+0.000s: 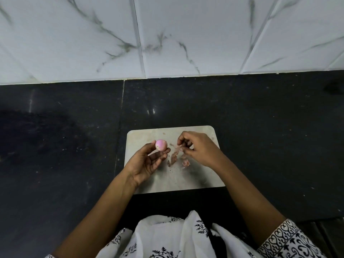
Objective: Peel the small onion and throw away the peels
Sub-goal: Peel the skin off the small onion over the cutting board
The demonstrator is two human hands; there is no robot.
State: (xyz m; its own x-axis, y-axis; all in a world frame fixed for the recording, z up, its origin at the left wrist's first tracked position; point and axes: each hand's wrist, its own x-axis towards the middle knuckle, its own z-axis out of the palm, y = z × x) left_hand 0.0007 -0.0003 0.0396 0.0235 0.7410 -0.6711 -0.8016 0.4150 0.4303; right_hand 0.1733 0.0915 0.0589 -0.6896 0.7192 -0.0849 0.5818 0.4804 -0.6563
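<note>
Over the left half of the steel board, the left hand pinches the small pink onion between thumb and fingertips. Beside it, the right hand curls its fingers, pinching a peel scrap. Loose peels lie mid-board on the black bench.

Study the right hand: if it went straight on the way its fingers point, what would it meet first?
Probably the onion, held in the left hand's fingertips; the right hand points leftward at it. If it is angled lower, it would meet the peels on the board first; depth is unclear.
</note>
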